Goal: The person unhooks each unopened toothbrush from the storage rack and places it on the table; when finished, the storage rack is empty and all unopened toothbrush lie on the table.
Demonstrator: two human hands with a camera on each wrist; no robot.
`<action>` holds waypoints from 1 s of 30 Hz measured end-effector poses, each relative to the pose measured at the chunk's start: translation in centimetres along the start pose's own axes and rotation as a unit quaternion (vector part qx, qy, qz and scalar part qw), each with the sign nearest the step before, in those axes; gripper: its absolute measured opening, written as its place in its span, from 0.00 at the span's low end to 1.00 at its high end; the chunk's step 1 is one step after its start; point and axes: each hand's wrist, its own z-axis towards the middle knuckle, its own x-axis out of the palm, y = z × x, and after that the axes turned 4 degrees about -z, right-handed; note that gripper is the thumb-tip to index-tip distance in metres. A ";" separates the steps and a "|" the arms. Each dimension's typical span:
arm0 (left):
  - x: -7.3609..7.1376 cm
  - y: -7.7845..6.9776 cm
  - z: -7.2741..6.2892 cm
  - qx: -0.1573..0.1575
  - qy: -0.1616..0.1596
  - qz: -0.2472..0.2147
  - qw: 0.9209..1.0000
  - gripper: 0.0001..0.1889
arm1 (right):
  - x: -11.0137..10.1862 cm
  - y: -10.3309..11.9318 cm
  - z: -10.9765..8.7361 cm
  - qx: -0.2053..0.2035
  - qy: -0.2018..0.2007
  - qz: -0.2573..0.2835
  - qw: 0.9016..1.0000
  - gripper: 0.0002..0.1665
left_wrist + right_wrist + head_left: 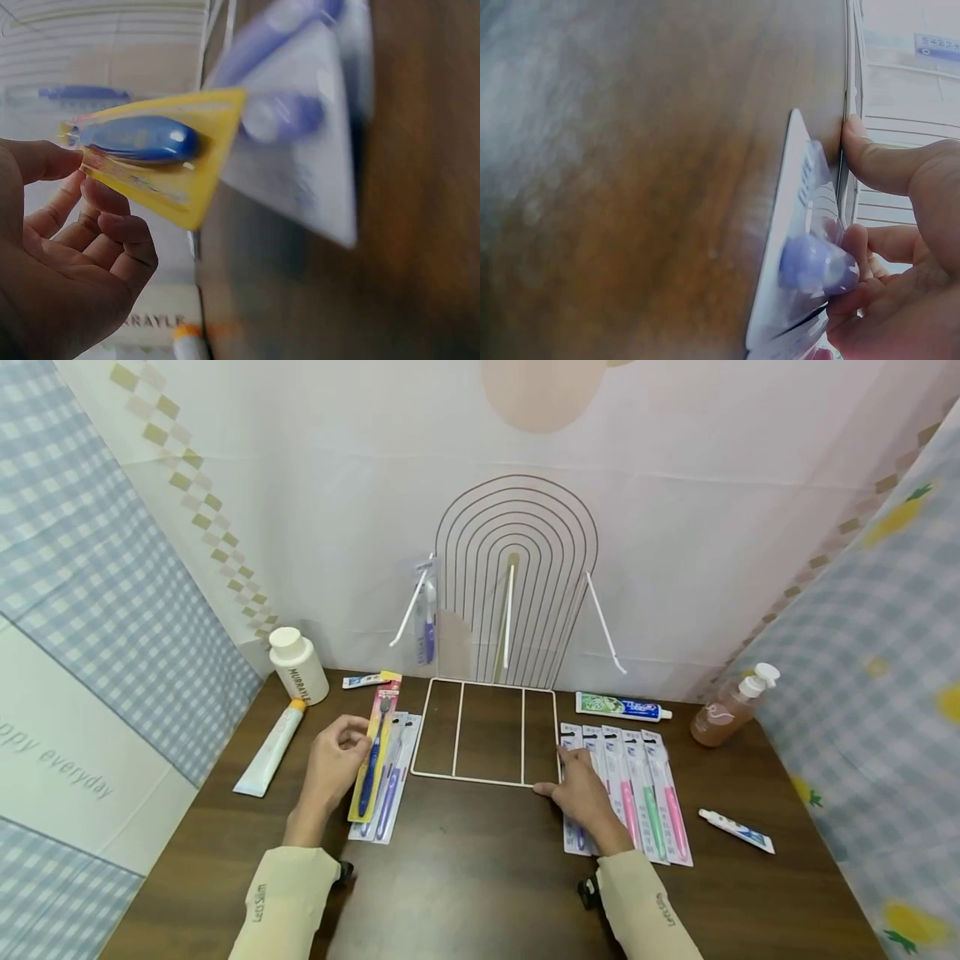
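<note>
My left hand (335, 762) pinches the edge of a packaged toothbrush (367, 782) between thumb and fingers. Its blister pack is red and yellow, and the brush handle is dark blue. Beneath it lie purple-handled toothbrushes (388, 802) in pale packs. On the right, my other hand (587, 795) holds the front right corner of a white wire rack (491, 782), thumb on the front wire and curled fingers at the side wire. Under that hand's fingers and palm is a packaged purple toothbrush (814, 262). One packaged purple toothbrush (427, 627) hangs on the rack's left hook (411, 608).
Packaged pink and green toothbrushes (652, 814) lie right of the rack. A green-blue toothpaste tube (621, 706) and pump bottle (726, 712) stand behind them. A small tube (738, 831) lies far right. Left are a white bottle (300, 668), white tube (270, 752) and small box-like tube (363, 681).
</note>
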 end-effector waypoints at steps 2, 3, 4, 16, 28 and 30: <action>-0.5 0.5 -0.1 -0.007 0.000 0.004 1.000 0.14 | -0.5 0.4 -0.2 0.007 0.008 0.001 1.000 0.56; -0.6 0.7 -0.1 -0.011 0.000 0.007 1.000 0.14 | -0.8 0.8 -0.4 0.011 0.013 -0.001 1.000 0.56; -0.8 0.9 -0.2 -0.014 0.000 0.010 1.000 0.15 | -1.1 1.2 -0.6 0.016 0.017 0.000 1.000 0.56; -1.7 6.7 2.2 -0.013 0.027 0.037 0.999 0.12 | -0.6 0.5 -0.2 0.024 0.025 0.000 0.999 0.57; -1.8 3.2 0.5 -0.082 0.062 0.086 0.991 0.18 | 0.5 -0.9 0.5 0.005 0.003 -0.002 1.000 0.57; -1.8 3.2 0.5 -0.085 0.065 0.086 0.990 0.18 | 0.2 -0.3 0.2 0.009 0.008 -0.001 1.000 0.57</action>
